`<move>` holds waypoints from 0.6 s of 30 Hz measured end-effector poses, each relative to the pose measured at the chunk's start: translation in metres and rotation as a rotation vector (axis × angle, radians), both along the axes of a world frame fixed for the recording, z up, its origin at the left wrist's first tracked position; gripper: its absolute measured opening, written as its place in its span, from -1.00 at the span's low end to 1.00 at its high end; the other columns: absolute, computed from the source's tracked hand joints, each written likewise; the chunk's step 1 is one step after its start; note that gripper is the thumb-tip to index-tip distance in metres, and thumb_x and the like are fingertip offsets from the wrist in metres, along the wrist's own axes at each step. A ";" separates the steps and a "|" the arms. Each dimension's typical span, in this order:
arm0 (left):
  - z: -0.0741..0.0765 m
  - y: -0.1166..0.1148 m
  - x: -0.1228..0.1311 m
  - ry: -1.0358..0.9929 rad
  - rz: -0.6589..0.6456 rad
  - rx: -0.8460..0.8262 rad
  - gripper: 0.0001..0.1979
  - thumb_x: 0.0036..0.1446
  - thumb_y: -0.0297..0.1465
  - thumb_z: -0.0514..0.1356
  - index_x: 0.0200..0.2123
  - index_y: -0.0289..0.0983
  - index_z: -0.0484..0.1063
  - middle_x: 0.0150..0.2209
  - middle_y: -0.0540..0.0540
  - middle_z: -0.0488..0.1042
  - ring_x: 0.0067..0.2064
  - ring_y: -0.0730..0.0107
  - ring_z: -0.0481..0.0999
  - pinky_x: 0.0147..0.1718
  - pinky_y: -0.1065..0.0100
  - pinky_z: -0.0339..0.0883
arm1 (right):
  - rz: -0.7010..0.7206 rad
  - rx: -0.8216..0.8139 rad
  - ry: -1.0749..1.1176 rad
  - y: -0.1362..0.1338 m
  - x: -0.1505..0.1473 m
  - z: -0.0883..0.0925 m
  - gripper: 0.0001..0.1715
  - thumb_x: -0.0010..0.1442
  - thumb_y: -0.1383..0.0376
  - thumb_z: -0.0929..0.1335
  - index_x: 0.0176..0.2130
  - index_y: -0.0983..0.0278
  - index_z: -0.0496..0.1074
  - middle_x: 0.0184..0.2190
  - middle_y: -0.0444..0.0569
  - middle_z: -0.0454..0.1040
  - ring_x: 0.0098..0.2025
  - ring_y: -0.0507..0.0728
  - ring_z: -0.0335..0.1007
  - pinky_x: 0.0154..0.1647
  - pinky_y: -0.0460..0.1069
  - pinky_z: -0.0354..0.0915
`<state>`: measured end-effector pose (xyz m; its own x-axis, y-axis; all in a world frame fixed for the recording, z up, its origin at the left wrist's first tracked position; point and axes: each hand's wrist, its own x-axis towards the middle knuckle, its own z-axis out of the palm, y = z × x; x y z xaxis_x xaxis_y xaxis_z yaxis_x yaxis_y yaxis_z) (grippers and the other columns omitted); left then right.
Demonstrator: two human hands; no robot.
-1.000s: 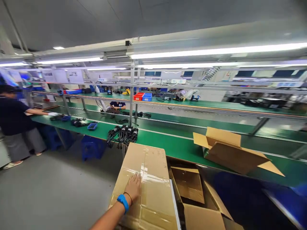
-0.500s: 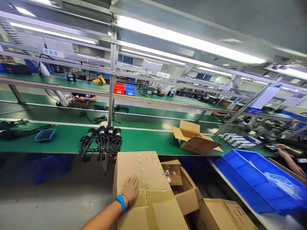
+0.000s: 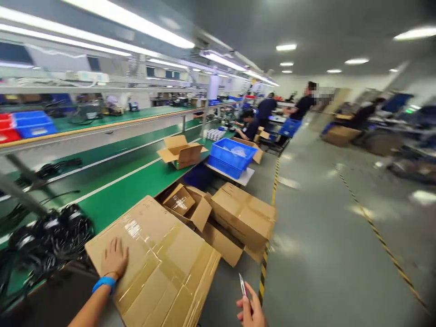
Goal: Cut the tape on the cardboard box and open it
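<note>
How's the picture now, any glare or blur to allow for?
Head view: white tube lights overhead are blown out; same view, shiny clear tape on the large brown cardboard box under the left hand throws glare; same view, coiled black cables at left look smeared, while the silver-bladed knife in the right hand reads fairly clear.

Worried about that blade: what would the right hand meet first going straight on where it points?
Following its blade, the right hand would probably meet the brown cardboard piece ahead first, though depth is unclear.
</note>
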<state>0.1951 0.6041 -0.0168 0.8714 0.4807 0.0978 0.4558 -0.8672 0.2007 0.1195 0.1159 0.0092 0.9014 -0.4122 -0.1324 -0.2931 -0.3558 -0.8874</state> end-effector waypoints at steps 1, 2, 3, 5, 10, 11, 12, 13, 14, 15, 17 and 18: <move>0.005 -0.007 0.001 -0.024 -0.034 0.023 -0.49 0.30 -0.35 -0.10 0.22 -0.39 0.30 0.28 -0.34 0.33 0.34 -0.12 0.23 0.28 -0.15 0.15 | -0.004 0.008 0.016 0.002 -0.007 -0.004 -0.04 0.09 -0.36 0.18 0.11 0.30 0.37 -0.53 -0.15 0.51 -0.65 0.07 0.40 -0.59 -0.03 0.34; 0.009 -0.018 -0.001 -0.045 -0.095 0.040 -0.52 0.28 -0.38 -0.09 0.18 -0.37 0.36 0.23 -0.34 0.39 0.31 -0.15 0.29 0.25 -0.17 0.19 | -0.014 0.019 0.030 0.005 -0.015 -0.008 -0.05 0.09 -0.34 0.19 0.09 0.30 0.39 -0.52 -0.13 0.52 -0.64 0.08 0.42 -0.57 -0.03 0.35; 0.012 -0.032 -0.004 -0.060 -0.183 0.049 -0.55 0.27 -0.40 -0.07 0.12 -0.34 0.41 0.19 -0.32 0.43 0.27 -0.15 0.34 0.23 -0.18 0.22 | -0.030 0.032 0.041 0.009 -0.025 -0.012 -0.07 0.09 -0.33 0.20 0.08 0.31 0.40 -0.51 -0.11 0.54 -0.63 0.08 0.43 -0.56 -0.03 0.37; 0.013 -0.067 -0.016 -0.067 -0.442 0.036 -0.63 0.24 -0.40 0.01 0.01 -0.26 0.51 0.12 -0.25 0.50 0.21 -0.05 0.43 0.23 -0.05 0.28 | -0.056 0.042 0.068 0.017 -0.045 -0.019 -0.10 0.13 -0.28 0.18 0.09 0.32 0.42 -0.49 -0.06 0.57 -0.63 0.10 0.45 -0.55 -0.02 0.39; -0.004 -0.139 -0.056 -0.092 -0.819 -0.055 -0.63 0.26 -0.45 0.04 0.03 -0.08 0.52 0.14 -0.08 0.49 0.23 0.16 0.40 0.31 0.01 0.19 | 0.029 -0.047 0.068 0.039 -0.083 -0.019 -0.31 0.23 -0.10 0.16 0.06 0.22 0.51 -0.20 0.07 0.66 -0.22 0.24 0.63 -0.23 0.04 0.49; -0.008 -0.143 -0.062 -0.105 -0.806 -0.068 -0.62 0.27 -0.47 0.02 0.04 -0.12 0.51 0.14 -0.13 0.49 0.22 0.11 0.40 0.28 -0.05 0.23 | 0.068 -0.080 0.052 0.043 -0.086 -0.016 -0.37 0.24 -0.07 0.17 0.05 0.16 0.53 -0.11 0.05 0.64 -0.12 0.25 0.61 -0.15 0.05 0.48; -0.012 -0.145 -0.068 -0.116 -0.784 -0.081 -0.61 0.28 -0.47 0.00 0.07 -0.15 0.49 0.14 -0.18 0.48 0.21 0.07 0.41 0.24 -0.08 0.28 | 0.122 -0.155 0.043 0.048 -0.087 -0.011 -0.42 0.26 -0.04 0.17 0.05 0.11 0.53 -0.06 0.02 0.63 -0.09 0.25 0.60 -0.14 0.05 0.48; -0.016 -0.145 -0.074 -0.127 -0.764 -0.095 -0.59 0.29 -0.47 -0.01 0.10 -0.18 0.47 0.15 -0.21 0.47 0.22 0.02 0.40 0.20 -0.12 0.31 | 0.186 -0.264 0.043 0.053 -0.087 -0.007 -0.45 0.30 0.01 0.16 0.07 0.07 0.53 -0.06 -0.01 0.63 -0.12 0.24 0.61 -0.18 0.04 0.47; -0.019 -0.144 -0.079 -0.137 -0.749 -0.111 -0.57 0.29 -0.47 -0.02 0.14 -0.20 0.44 0.17 -0.23 0.45 0.24 -0.01 0.38 0.19 -0.15 0.31 | 0.250 -0.388 0.051 0.058 -0.085 -0.002 -0.47 0.34 0.06 0.13 0.08 0.05 0.52 -0.10 -0.03 0.63 -0.18 0.23 0.62 -0.25 0.03 0.47; -0.023 -0.142 -0.083 -0.146 -0.739 -0.127 -0.55 0.29 -0.47 -0.02 0.19 -0.20 0.41 0.20 -0.24 0.42 0.27 -0.04 0.33 0.20 -0.18 0.29 | 0.310 -0.510 0.062 0.062 -0.083 0.002 -0.48 0.36 0.13 0.11 0.09 0.03 0.51 -0.17 -0.04 0.63 -0.24 0.21 0.62 -0.32 0.02 0.45; -0.028 -0.140 -0.091 -0.162 -0.722 -0.159 -0.52 0.30 -0.46 -0.03 0.24 -0.20 0.35 0.26 -0.23 0.36 0.33 -0.07 0.24 0.24 -0.22 0.22 | 0.396 -0.673 0.075 0.069 -0.078 0.007 -0.47 0.38 0.23 0.09 0.08 0.03 0.51 -0.28 -0.06 0.61 -0.29 0.19 0.62 -0.37 -0.01 0.43; -0.030 -0.140 -0.095 -0.167 -0.714 -0.173 -0.53 0.30 -0.46 -0.02 0.24 -0.18 0.35 0.27 -0.22 0.35 0.34 -0.05 0.22 0.26 -0.20 0.19 | 0.413 -0.689 0.071 0.070 -0.077 0.008 -0.48 0.37 0.26 0.11 0.07 0.03 0.52 -0.31 -0.06 0.61 -0.28 0.19 0.62 -0.37 -0.02 0.43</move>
